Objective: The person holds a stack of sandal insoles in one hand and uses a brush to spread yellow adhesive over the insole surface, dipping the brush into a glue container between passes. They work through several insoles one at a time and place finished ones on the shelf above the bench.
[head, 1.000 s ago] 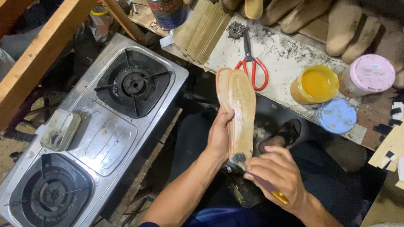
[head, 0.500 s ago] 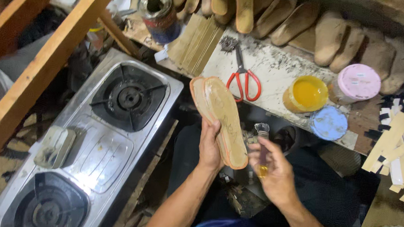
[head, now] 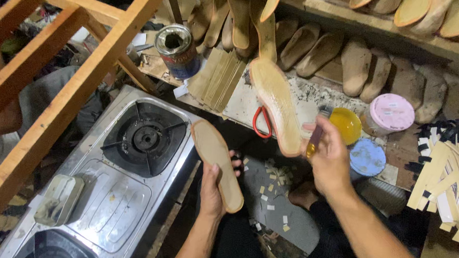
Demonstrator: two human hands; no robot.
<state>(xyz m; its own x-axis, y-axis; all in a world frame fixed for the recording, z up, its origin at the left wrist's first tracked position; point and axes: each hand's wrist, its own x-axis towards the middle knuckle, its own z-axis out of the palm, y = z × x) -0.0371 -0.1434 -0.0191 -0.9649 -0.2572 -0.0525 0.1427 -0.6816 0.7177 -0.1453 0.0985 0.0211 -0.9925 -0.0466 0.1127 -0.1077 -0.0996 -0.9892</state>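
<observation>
My left hand (head: 213, 188) grips a flat tan shoe sole (head: 217, 162) by its lower end, holding it beside the edge of the gas stove (head: 105, 211). Higher up, over the workbench, my right hand (head: 331, 163) holds a second tan sole (head: 275, 102) that looks glossy. The same hand pinches a small brush (head: 314, 141) with a yellow-stained tip. The two soles are apart and do not touch.
A yellow glue bowl (head: 346, 124), a pink-lidded tub (head: 391, 112), a blue lid (head: 368, 157), red-handled scissors (head: 258, 124), a tin can (head: 178, 50) and stacked card pieces (head: 217, 78) crowd the bench. Several soles (head: 356, 62) line the back. A wooden frame (head: 69, 94) stands left.
The two soles were together in my left hand while my right hand worked with the brush. Now my right hand has lifted one sole up and away, and my left keeps the other.
</observation>
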